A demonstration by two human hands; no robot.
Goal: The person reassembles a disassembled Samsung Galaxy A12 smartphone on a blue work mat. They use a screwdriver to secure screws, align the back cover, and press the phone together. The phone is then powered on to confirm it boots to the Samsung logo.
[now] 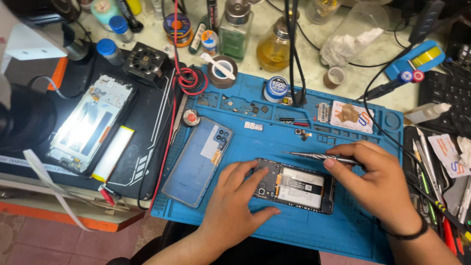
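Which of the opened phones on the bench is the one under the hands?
The dark opened phone on the blue mat, steadied by the left hand; the other opened phone lies untouched on the black mat.

Both forearms bare, no sleeves visible. Left hand: no rings or bands. Right hand: thin black band around the wrist, just behind the hand.

My left hand pins down the opened black phone, lying flat with its insides showing, while my right hand pinches a slim metal screwdriver level just above it.
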